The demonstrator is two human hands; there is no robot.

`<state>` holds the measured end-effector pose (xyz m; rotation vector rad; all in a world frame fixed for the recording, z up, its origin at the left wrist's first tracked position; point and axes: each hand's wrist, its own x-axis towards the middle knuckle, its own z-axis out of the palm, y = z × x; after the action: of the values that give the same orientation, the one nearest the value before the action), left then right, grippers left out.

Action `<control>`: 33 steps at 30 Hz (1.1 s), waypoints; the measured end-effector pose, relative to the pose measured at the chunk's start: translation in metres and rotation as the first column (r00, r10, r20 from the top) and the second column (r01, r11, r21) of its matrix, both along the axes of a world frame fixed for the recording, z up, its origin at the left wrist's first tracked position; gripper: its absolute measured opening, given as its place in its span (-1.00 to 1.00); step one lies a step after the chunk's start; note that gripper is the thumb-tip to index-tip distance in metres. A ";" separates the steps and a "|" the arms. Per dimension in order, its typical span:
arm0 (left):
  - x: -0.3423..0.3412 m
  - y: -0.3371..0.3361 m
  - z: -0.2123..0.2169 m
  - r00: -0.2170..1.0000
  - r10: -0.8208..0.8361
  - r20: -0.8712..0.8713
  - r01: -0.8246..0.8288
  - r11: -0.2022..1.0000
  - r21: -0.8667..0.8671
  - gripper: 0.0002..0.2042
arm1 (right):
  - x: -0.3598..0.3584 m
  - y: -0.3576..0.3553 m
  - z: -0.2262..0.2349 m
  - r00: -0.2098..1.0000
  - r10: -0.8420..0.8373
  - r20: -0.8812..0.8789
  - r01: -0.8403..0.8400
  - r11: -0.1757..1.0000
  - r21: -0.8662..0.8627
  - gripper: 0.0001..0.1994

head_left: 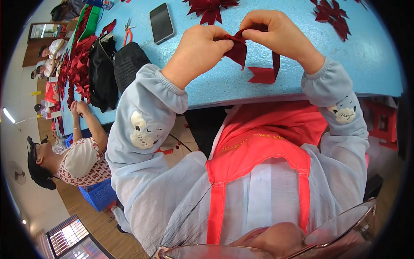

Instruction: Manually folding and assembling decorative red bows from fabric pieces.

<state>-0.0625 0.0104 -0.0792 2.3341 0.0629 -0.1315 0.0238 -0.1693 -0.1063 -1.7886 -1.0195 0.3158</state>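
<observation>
Both hands were up over the near edge of the blue table point(258, 82), working one strip of dark red ribbon point(238, 49).

Left hand point(196, 49): fingers pinched shut on the folded end of the ribbon, thumb on top, apparently to keep the fold from springing open. Right hand point(276, 32): fingertips clamped on the same ribbon at about 2 o'clock from the left hand, curling it over. The gap between the hands was small, which probably kept the fold tight.

A loose tail hung down from the right hand, and its notched end point(262, 75) lay on the table at 6 o'clock from the hands. It looked slack, with no tension on it.

Finished ribbon bows sat well apart at the far side, out of the working zone: one point(210, 8) at 12 o'clock, another point(332, 17) at 1 o'clock. A dark smartphone point(161, 22) lay face up at 11 o'clock, and red-handled scissors point(127, 32) lay just left of it, within reach of the left hand. A black bag point(110, 71) slumped at 9 o'clock on the table, beside a long pile of red ribbon stock point(77, 64).

The person wore pale blue sleeve covers point(142, 116) and a red apron point(258, 146), likely to guard their clothes. A co-worker point(77, 159) sat at 8 o'clock, with their hands on the same table further along.
</observation>
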 end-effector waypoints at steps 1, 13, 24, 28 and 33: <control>0.000 -0.002 0.000 1.000 0.003 0.000 -0.003 1.000 -0.008 -0.78 | -0.004 0.000 0.002 1.000 0.003 0.000 -0.003 1.000 -0.008 -0.90; 0.005 -0.007 -0.008 0.989 -0.031 0.144 0.033 0.999 -0.011 -0.76 | -0.023 -0.002 0.004 0.975 -0.189 0.115 0.181 0.981 0.077 -0.95; 0.020 -0.010 -0.008 0.994 0.082 -0.067 -0.097 0.964 -0.248 -0.76 | -0.036 0.012 -0.009 0.716 -0.361 0.598 0.318 0.931 0.182 -0.88; 0.017 -0.012 -0.010 0.983 0.132 -0.126 -0.172 0.901 -0.399 -0.77 | -0.051 0.018 -0.023 0.663 -0.465 0.586 0.366 0.885 0.288 -0.82; 0.013 -0.016 -0.010 0.959 0.127 -0.252 -0.258 0.758 -0.599 -0.84 | -0.067 0.014 -0.033 0.654 -0.510 0.559 0.409 0.860 0.307 -0.74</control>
<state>-0.0498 -0.0056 -0.0892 1.6193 0.3137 -0.2402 -0.0431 -0.1554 -0.1394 -1.9729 -0.9362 -0.7219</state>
